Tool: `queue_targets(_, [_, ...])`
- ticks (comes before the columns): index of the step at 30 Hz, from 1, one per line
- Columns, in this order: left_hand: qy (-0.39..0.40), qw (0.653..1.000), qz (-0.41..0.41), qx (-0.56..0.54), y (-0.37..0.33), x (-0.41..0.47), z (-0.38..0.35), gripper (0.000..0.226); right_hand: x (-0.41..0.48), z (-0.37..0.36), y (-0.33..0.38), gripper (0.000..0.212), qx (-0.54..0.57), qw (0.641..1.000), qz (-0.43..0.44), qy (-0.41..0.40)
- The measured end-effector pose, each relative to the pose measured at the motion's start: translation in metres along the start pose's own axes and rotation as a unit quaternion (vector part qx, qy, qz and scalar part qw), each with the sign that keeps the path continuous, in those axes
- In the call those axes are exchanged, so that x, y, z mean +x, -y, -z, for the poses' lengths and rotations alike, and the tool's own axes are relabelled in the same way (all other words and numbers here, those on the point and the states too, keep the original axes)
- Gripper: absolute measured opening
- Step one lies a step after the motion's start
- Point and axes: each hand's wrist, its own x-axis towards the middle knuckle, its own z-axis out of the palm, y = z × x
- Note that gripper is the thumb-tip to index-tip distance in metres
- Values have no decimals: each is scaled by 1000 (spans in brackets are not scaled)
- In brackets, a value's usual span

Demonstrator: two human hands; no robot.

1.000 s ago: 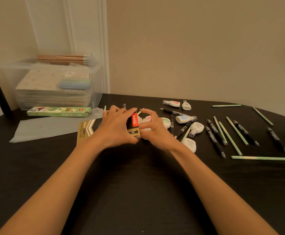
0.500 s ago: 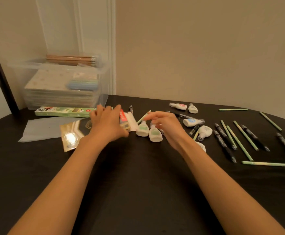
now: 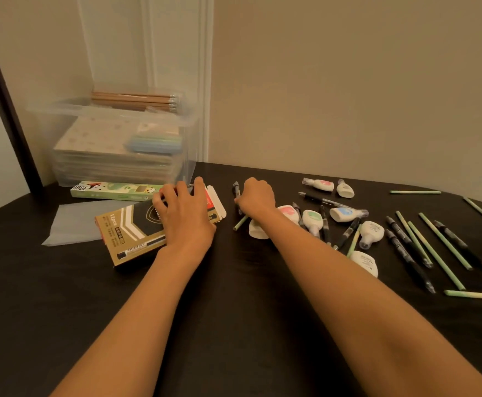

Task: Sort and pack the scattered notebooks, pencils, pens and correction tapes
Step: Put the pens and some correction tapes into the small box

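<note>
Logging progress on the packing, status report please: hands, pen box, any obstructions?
Left hand grips open pen box. Right hand curled at black pen, grip unclear. Green pencil, correction tapes crowd its wrist.

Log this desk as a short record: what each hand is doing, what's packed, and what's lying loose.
left hand: holds gold and black cardboard pen box, end flap open
right hand: grips thin black pen beside that box
packed: stacked notebooks in clear plastic bin; brown wooden pencils on top
loose: white correction tapes, green pencils, black pens, on the right of the black table
also: long green pencil box in front of bin
</note>
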Motion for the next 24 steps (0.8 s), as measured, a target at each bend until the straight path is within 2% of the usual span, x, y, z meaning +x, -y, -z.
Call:
queue_targets(5, [-17, 1000, -11, -6, -5, -3, -1, 85, 8, -6, 4, 32, 7, 999, -33, 20])
queue_targets(7, [-22, 1000, -13, -7, -8, -5, 0, 85, 9, -4, 8, 29, 58, 997, -50, 19])
queue_targets(10, [-37, 999, -12, -17, -9, -6, 1, 85, 3, 11, 13, 23, 196, 977, -77, 26])
queue_targets(12, [-41, 999, -13, -19, -10, -7, 3, 85, -9, 26, 11, 20, 330, 937, -104, 47])
queue_targets(15, [-32, 999, -30, -22, -11, -10, 7, 87, -32, 44, -4, 7, 563, 814, -67, 125])
queue_targets(16, [-30, 998, -39, -27, -14, -11, 9, 87, -41, 50, -14, 7, 615, 775, -52, 138])
queue_targets(18, [-28, 998, -49, -30, -14, -11, 11, 88, -53, 56, -28, 10, 668, 727, -39, 153])
queue_targets(20, [-18, 997, -68, -40, -20, -13, 13, 88, -65, 60, -43, 10, 689, 708, -36, 150])
queue_targets(24, [14, 991, -121, -55, -33, -21, 15, 88, -84, 72, -66, 9, 688, 720, -28, 80])
